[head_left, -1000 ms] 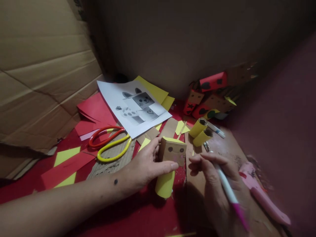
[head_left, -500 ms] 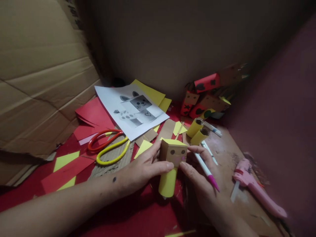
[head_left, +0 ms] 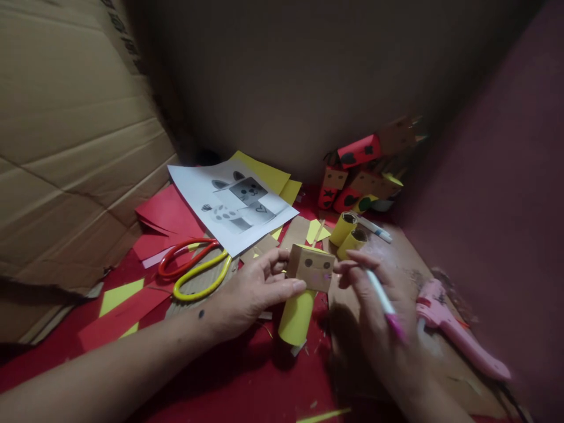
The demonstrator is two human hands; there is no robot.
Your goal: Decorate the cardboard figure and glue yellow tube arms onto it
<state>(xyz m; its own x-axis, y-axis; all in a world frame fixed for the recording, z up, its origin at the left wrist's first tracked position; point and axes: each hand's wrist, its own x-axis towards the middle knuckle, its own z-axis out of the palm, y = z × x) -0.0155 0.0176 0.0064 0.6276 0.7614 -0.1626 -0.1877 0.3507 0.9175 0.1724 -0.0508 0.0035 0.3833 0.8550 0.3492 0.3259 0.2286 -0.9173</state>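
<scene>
My left hand (head_left: 259,288) pinches a paper animal figure, its thumb across the front of the cardboard head (head_left: 315,270). That head has two dark round eyes and pink marks below them, and is attached to a yellow paper tube body (head_left: 297,317), which is tilted. A white marker with a magenta end (head_left: 381,294) lies in my right hand (head_left: 374,294), held between the fingers just right of the head. The hand is slightly blurred, and whether its fingertips touch the cardboard I cannot tell.
Beyond the hands lies a printed animal picture (head_left: 242,202) on coloured paper. Scissors with red and yellow handles (head_left: 200,282) rest at left. Two yellow tubes (head_left: 352,241), a marker (head_left: 374,228) and a pink glue gun (head_left: 458,335) are at right, finished-looking red figures (head_left: 359,151) behind.
My right hand has come away from the lower front of the head and turned, the marker swinging with it. The left hand keeps its hold; the figure has tilted a little.
</scene>
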